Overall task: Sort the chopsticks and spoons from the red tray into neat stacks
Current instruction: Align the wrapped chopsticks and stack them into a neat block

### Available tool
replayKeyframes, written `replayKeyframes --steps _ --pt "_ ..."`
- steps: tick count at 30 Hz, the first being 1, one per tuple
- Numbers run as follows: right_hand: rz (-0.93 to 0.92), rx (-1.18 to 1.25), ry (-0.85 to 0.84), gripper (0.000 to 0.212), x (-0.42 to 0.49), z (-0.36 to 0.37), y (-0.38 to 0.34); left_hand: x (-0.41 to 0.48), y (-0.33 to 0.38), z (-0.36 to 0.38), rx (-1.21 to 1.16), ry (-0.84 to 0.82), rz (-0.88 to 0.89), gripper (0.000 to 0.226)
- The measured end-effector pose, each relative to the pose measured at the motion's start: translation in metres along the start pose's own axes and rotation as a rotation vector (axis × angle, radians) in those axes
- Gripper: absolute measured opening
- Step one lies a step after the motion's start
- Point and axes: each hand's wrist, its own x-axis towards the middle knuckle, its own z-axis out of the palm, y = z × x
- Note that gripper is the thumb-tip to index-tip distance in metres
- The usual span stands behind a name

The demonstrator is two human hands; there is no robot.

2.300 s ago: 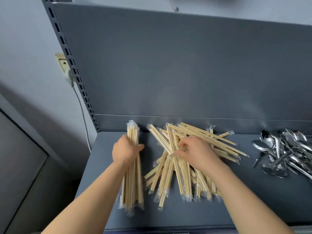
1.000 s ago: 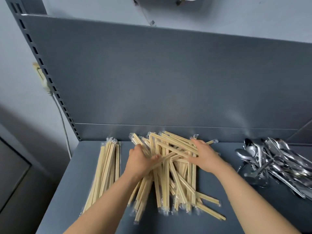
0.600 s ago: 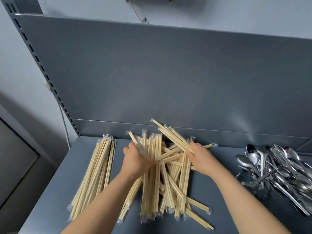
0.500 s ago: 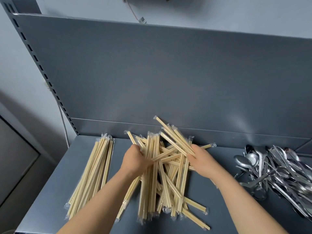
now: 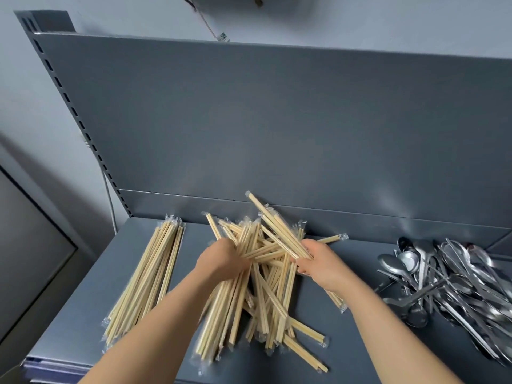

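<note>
Now, head view: only cam; looks down on a grey metal shelf [image 5: 94,300] w/ its back panel [image 5: 277,120] standing behind.
L hand [image 5: 221,261]: fingers curled round a fistful of wrapped chopsticks at the left side of the loose pile [image 5: 266,300]; the held sticks run down toward the front edge, lower ends fanned out.
R hand [image 5: 318,264]: gripping a few wrapped chopsticks [image 5: 277,228]; these tilt up and away to the left, tips raised above the rest, in front of the back panel's lower part.
Loose pile: wooden chopsticks in clear wrappers, crossed every way, mid-shelf btwn neat stack and spoons; both hands in it.
Neat stack [image 5: 146,284]: wrapped chopsticks lying parallel, left of the pile, running back to front, near the shelf's left edge; no hand on it.
Spoons [image 5: 448,278]: metal, jumbled heap at the right end of the shelf, apart from the pile; unsorted.
Misc: slotted upright [image 5: 72,106] along the panel's left edge; thin white cable [image 5: 109,200] down the wall beside it.
</note>
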Motion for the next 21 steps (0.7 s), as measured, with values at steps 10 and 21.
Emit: replayKeyframes --steps 10,21 --pt "-0.081 0.102 -0.004 0.014 -0.008 -0.009 -0.003 -0.010 -0.002 -0.008 -0.136 0.010 0.058 0.013" --pt "-0.046 0.202 -0.025 0.022 -0.012 -0.002 -0.006 -0.012 -0.005 -0.002 -0.414 -0.039 0.027 0.035"
